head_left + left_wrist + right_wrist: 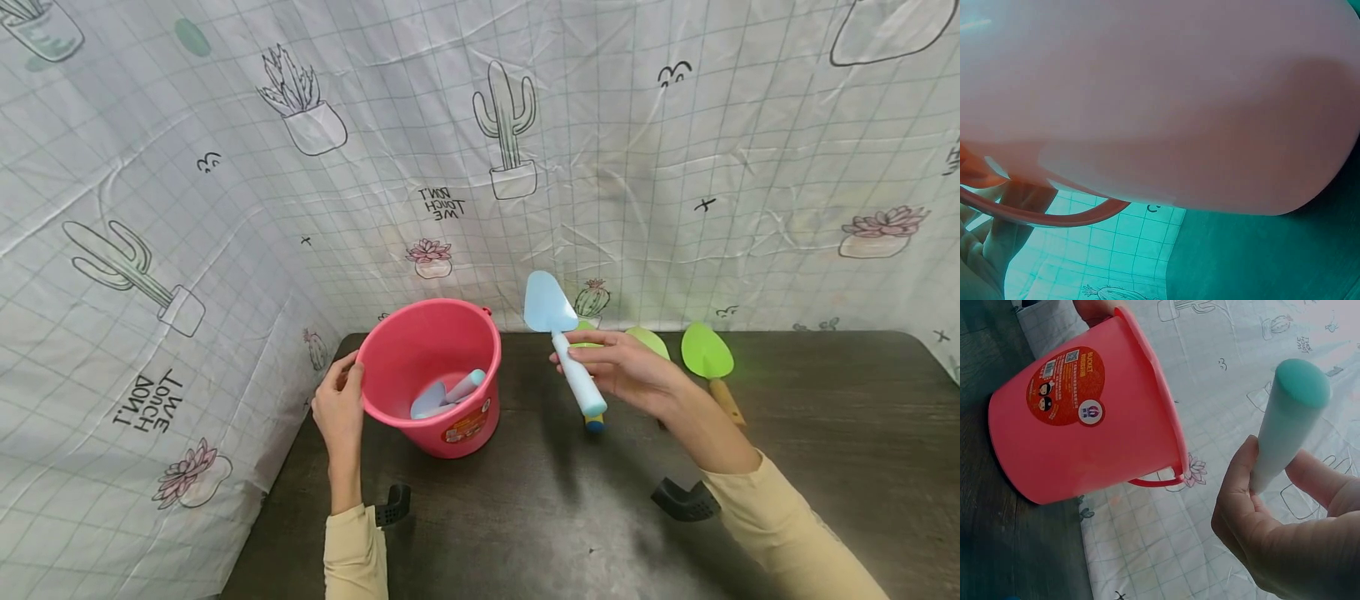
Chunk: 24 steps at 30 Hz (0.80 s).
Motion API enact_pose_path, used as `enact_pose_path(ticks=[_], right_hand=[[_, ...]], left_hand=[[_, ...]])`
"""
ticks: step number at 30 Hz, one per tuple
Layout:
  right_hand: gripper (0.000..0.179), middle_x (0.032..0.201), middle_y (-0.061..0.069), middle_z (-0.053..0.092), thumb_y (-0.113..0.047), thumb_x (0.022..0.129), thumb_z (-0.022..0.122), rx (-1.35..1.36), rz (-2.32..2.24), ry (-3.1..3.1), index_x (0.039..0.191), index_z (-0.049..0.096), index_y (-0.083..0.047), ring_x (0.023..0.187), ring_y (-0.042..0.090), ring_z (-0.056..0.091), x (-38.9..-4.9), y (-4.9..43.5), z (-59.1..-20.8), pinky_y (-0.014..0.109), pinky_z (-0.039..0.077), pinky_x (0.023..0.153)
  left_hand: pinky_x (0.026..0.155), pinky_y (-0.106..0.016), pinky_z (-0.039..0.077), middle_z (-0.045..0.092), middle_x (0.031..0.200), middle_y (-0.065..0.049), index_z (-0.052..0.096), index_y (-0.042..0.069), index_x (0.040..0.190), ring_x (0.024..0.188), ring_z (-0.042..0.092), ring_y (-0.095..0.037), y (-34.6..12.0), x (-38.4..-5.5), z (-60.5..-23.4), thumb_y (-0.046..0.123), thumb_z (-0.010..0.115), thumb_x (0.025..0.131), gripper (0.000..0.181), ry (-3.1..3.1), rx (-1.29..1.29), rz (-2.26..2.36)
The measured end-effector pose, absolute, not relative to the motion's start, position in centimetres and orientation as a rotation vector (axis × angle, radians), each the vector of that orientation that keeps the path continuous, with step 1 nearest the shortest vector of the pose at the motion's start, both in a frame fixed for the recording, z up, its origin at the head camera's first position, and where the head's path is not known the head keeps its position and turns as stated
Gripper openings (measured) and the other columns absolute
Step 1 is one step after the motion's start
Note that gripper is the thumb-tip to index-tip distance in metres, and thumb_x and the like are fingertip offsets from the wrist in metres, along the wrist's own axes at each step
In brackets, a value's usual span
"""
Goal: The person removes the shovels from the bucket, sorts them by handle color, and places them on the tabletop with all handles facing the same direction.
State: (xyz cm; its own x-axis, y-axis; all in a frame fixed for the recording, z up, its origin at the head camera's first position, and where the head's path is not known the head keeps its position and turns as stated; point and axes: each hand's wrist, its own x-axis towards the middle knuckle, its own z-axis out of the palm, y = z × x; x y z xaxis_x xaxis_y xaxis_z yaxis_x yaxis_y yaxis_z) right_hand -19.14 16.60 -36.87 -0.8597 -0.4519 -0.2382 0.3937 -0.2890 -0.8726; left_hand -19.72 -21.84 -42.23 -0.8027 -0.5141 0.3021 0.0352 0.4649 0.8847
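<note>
A pink bucket [425, 358] with an orange label stands on the dark table. My left hand [339, 404] grips its rim on the left side, the thumb near the inner wall. Inside the bucket lies a light blue trowel [467, 386] with a pale, teal-tipped handle. To the right of the bucket, my right hand [626, 368] pinches a second light blue trowel [550, 304] by its whitish handle, blade up and above the table. The teal end of that handle [1302, 381] faces the right wrist view. The bucket's outer wall [1166, 112] fills most of the left wrist view.
A green trowel [708, 354] with a wooden handle lies on the table [840, 417] at the right. Behind my right hand are more green blades [649, 341], partly hidden, and a yellow and blue handle end [594, 423]. Patterned cloth [600, 150] hangs behind and at the left.
</note>
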Motion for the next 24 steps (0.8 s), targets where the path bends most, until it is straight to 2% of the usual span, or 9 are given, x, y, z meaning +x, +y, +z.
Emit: enact_pose_path(ticks=[9, 18, 24], right_hand=[[0.017, 0.109, 0.008, 0.075, -0.003, 0.103, 0.059, -0.1, -2.153, 1.499, 0.119, 0.062, -0.007, 0.101, 0.018, 0.071, -18.4, 17.4, -37.3, 0.031, 0.053, 0.088], [0.018, 0.109, 0.009, 0.075, -0.004, 0.103, 0.059, -0.137, -2.128, 1.505, 0.12, 0.063, -0.005, 0.101, 0.018, 0.071, -17.4, 18.4, -38.8, 0.033, 0.055, 0.088], [0.024, 0.11, 0.007, 0.075, -0.006, 0.103, 0.059, -0.15, -2.1, 1.547, 0.126, 0.06, -0.002, 0.1, 0.017, 0.071, -16.6, 18.9, -39.4, 0.034, 0.055, 0.088]], left_hand=[[0.081, -0.04, 0.042, 0.076, 0.104, -0.018, 0.077, 0.01, 0.122, 0.092, 0.069, -0.034, -21.7, -20.0, -41.9, 0.024, 0.062, 0.099, 0.031, -2.163, 0.385, -1.337], [0.08, -0.039, 0.043, 0.076, 0.103, -0.018, 0.077, 0.01, 0.123, 0.091, 0.069, -0.033, -21.6, -19.7, -42.0, 0.023, 0.063, 0.099, 0.031, -2.168, 0.382, -1.341], [0.08, -0.039, 0.044, 0.076, 0.104, -0.019, 0.077, 0.01, 0.123, 0.092, 0.069, -0.034, -21.8, -19.6, -42.2, 0.023, 0.064, 0.1, 0.03, -2.173, 0.377, -1.331]])
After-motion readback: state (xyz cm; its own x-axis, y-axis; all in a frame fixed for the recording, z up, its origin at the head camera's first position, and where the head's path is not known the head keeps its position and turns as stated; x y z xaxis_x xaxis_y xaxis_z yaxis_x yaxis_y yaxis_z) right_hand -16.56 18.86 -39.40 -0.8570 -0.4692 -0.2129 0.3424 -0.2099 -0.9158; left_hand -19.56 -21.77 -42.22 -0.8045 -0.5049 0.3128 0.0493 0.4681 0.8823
